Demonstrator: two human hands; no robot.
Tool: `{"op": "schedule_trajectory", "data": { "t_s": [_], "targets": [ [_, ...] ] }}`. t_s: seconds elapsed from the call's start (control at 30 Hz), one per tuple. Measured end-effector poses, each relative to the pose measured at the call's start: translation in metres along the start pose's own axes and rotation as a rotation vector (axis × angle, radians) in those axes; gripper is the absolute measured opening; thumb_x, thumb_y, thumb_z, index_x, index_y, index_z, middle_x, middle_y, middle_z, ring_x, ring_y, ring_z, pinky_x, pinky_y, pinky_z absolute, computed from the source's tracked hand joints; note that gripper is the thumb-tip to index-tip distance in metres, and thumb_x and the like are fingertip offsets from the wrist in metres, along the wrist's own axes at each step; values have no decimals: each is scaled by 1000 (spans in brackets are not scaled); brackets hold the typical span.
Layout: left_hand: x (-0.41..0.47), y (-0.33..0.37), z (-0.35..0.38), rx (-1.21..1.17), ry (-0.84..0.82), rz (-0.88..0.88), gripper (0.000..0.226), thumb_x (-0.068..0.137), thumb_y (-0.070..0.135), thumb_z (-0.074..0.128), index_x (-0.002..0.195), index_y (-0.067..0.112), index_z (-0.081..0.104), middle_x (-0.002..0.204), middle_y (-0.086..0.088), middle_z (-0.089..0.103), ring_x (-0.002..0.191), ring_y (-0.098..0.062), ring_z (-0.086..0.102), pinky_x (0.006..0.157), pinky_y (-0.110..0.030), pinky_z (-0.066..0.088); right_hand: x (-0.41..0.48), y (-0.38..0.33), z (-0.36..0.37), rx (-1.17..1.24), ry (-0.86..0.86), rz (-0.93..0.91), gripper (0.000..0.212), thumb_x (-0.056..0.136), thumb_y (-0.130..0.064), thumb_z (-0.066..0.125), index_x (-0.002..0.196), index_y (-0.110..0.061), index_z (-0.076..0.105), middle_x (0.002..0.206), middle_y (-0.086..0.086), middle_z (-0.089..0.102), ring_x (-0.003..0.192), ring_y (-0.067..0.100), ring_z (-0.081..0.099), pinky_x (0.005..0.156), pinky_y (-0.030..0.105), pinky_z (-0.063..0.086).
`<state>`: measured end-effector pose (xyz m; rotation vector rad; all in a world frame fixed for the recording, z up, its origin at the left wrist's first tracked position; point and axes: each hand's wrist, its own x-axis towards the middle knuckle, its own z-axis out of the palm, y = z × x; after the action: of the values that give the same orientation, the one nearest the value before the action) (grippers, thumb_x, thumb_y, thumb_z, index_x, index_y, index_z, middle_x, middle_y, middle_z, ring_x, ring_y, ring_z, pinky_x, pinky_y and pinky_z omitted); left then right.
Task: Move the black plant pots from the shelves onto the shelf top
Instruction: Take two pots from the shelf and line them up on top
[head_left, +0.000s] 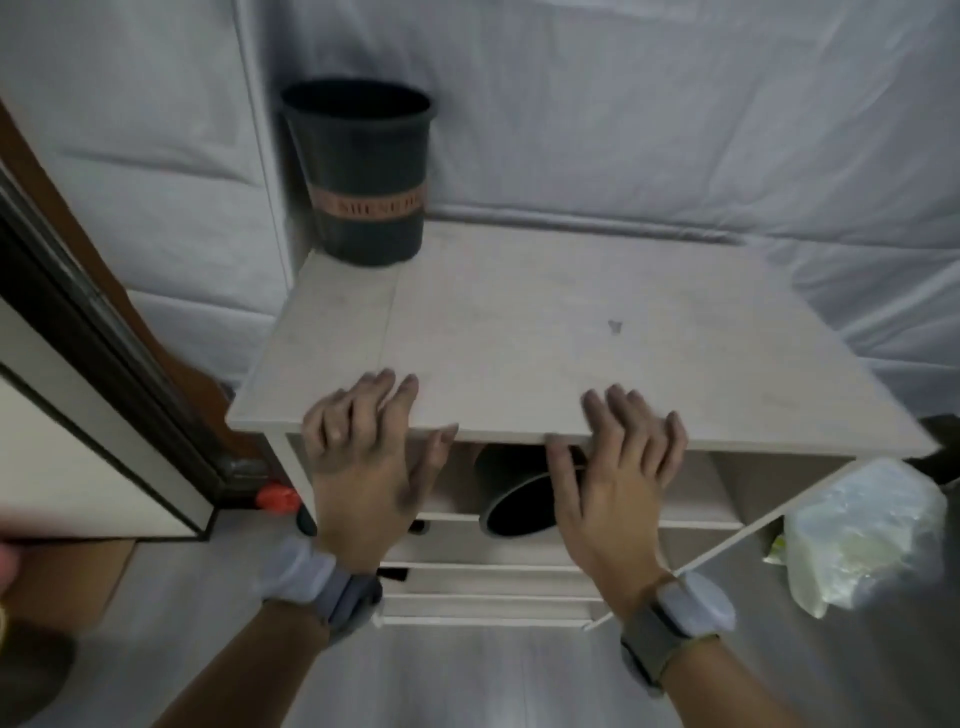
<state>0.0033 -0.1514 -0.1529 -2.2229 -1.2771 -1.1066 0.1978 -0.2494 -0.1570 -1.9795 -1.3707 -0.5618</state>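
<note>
One black plant pot (358, 171) with a brown band stands upright at the back left corner of the pale shelf top (545, 338). A second black pot (514, 493) lies tilted on the uppermost shelf below, mouth facing me, partly hidden by the top board and my right thumb. My left hand (363, 457) hovers at the front edge of the top, fingers spread, holding nothing. My right hand (618, 467) is at the front edge too, fingers apart, thumb in front of the lying pot's rim. Whether it grips the pot I cannot tell.
Lower shelves (488, 577) run beneath. A translucent plastic bag (857, 535) sits to the right of the unit. A dark door frame (104, 364) and a red object (278, 499) are at the left. White sheeting (675, 130) covers the wall behind.
</note>
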Motion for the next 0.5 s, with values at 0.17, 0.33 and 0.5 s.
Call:
{"op": "schedule_trajectory", "data": {
  "t_s": [0.17,0.33,0.5],
  "targets": [
    [1,-5,19,-35,210,26,41,93,47,55,107,11,68,107,-11,69,106,-24,52,96,-43,31,0,-2,10,43,154,-3,48,103,-39,42,127,-3,63,132,17,60,134,36,47,124,51,10],
    [3,-5,26,-60,335,33,36,93,45,57,100,12,69,100,-8,70,98,-23,53,95,-39,31,3,1,14,97,237,-32,45,104,-38,39,121,-5,65,126,14,63,128,34,52,121,52,18],
    [2,-5,30,-46,444,21,38,95,47,53,92,13,68,87,-6,67,89,-23,49,87,-39,33,-1,4,19,95,346,-95,50,106,-43,31,119,-9,66,120,10,65,122,31,55,121,46,20]
  ]
}}
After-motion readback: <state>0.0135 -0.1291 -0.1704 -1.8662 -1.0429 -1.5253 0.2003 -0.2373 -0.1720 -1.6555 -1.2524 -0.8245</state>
